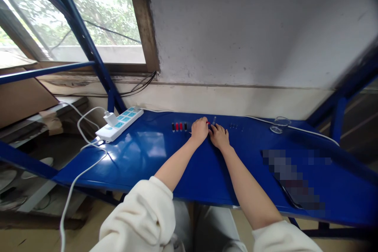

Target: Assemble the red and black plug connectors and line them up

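Red piece (pixel 208 123) shows between left fingers (pixel 203 120) and right fingers (pixel 217 128); whether either grips it, I cannot tell.

The left sleeve (pixel 141 212) is cream-white, of soft, thick-looking cloth bunched in deep, rounded folds. The right sleeve (pixel 285 238) matches it in colour. Below are pale grey trousers (pixel 223 220), partly shadowed. The left hand (pixel 200 130), right hand (pixel 220 136) and 2 forearms (pixel 180 163) are bare.
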Action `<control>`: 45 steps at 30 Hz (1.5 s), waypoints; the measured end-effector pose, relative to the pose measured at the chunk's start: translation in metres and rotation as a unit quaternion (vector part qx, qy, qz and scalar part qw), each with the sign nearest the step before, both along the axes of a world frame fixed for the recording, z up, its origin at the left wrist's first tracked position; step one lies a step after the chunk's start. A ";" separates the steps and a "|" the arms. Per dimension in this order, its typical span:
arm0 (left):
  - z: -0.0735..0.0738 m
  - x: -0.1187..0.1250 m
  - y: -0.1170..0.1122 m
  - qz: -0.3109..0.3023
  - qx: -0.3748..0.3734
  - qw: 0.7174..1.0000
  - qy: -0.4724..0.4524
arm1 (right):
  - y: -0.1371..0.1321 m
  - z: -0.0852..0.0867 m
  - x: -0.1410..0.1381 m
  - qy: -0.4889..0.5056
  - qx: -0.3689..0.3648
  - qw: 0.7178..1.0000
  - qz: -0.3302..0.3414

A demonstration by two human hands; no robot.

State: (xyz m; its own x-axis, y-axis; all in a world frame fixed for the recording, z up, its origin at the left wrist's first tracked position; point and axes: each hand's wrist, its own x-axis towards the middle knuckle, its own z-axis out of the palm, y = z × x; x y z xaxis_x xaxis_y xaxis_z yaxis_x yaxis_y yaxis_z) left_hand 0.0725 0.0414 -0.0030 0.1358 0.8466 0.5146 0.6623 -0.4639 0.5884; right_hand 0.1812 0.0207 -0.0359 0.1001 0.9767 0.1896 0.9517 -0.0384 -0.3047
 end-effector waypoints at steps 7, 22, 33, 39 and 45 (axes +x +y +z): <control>0.007 -0.031 -0.035 -0.044 -0.023 0.974 -0.219 | 0.010 -0.005 0.000 -0.001 -0.029 1.000 0.006; -0.004 -0.051 -0.047 0.010 -0.125 0.893 -0.432 | -0.008 0.017 -0.004 0.160 0.181 0.970 0.035; 0.001 -0.051 -0.051 0.020 -0.166 0.887 -0.430 | -0.010 0.025 -0.010 0.441 0.182 0.875 0.080; 0.005 -0.052 -0.053 0.008 -0.201 0.882 -0.426 | -0.004 0.019 -0.005 0.515 0.178 0.831 0.110; 0.001 -0.053 -0.049 -0.026 -0.204 0.882 -0.423 | -0.005 0.021 -0.002 0.558 0.118 0.808 0.146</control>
State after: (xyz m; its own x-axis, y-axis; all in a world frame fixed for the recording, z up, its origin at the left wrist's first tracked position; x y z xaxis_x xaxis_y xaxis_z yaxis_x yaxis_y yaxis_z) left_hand 0.0191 -0.0080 -0.0022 -0.1073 0.9888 0.1041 -0.1103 -0.1159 0.9871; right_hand 0.1793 0.0159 -0.0147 0.1090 0.9394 0.3251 0.0372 0.3230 -0.9457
